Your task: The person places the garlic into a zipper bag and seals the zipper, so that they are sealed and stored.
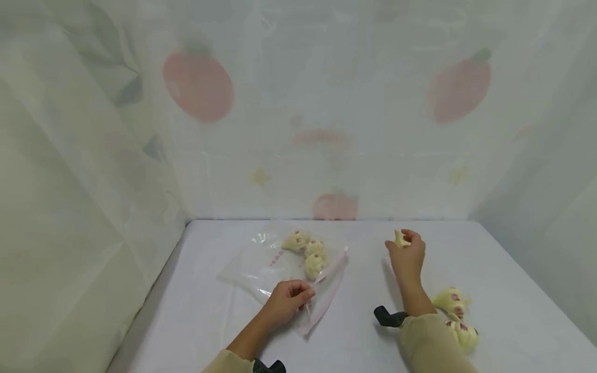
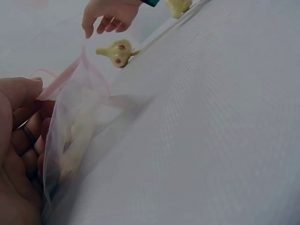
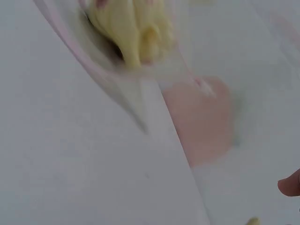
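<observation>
On the table lies a clear zip bag (image 1: 252, 267) with a pink-edged mouth (image 2: 70, 77) turned right. Three garlic bulbs (image 1: 316, 265), pale yellow with purple-red patches, are inside it. My left hand (image 1: 290, 302) pinches the bag's near edge between thumb and fingers, holding the mouth raised a little. To the right of the bag, above the table, my right hand (image 1: 408, 256) holds another garlic bulb (image 1: 399, 238), mostly hidden by the fingers. Only the thumb (image 3: 290, 184) and a pale stem tip (image 3: 253, 221) show in the right wrist view.
Two more garlic bulbs (image 1: 451, 301) lie by my right forearm, one in front of the other. A pink slider (image 1: 345, 249) sits at the far corner of the bag's mouth. Fruit-printed curtains (image 1: 373, 171) stand behind and beside the white table (image 1: 364, 331).
</observation>
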`<state>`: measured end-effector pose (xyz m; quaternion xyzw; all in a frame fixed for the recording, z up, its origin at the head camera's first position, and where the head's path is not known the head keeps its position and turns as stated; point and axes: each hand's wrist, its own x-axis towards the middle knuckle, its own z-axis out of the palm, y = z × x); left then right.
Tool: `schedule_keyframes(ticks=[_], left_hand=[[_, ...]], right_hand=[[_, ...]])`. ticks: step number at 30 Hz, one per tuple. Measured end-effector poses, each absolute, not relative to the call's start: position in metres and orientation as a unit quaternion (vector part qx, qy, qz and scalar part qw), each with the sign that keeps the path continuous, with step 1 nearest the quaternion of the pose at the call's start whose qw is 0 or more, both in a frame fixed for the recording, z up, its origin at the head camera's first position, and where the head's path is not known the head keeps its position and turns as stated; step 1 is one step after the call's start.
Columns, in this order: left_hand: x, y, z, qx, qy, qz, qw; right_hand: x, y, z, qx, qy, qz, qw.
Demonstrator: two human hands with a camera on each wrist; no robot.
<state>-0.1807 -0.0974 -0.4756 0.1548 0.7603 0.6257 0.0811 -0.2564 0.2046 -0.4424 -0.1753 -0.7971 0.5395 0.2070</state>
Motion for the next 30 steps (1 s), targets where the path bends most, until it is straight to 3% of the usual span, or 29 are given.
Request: schedule_keyframes(ticks=[5, 11, 15, 22, 30], left_hand=[[-0.175, -0.095, -0.477, 0.158, 0.757, 0.629, 0.077], [-0.179, -0.093, -0.494, 0.167, 0.749, 0.634, 0.091], [-0.181, -0.093, -0.501, 0.164, 0.757, 0.626, 0.093], [-0.18, -0.096, -0.482, 0.175, 0.761, 0.621, 0.069], [-0.192, -0.1, -0.5, 0.165, 0.768, 0.615, 0.073]], right_hand=[[-0.265, 0.234, -0.446, -0.176, -0.855, 0.465, 0.148], [-0.273, 0.25, -0.471, -0.075, -0.942, 0.322, 0.051], [-0.273, 0.249, -0.479, -0.035, -0.946, 0.32, 0.037], [-0.273, 0.232, -0.464, 0.014, -0.962, 0.272, 0.025], [-0.27, 0.213, -0.453, 0.005, -0.974, 0.227, -0.011]])
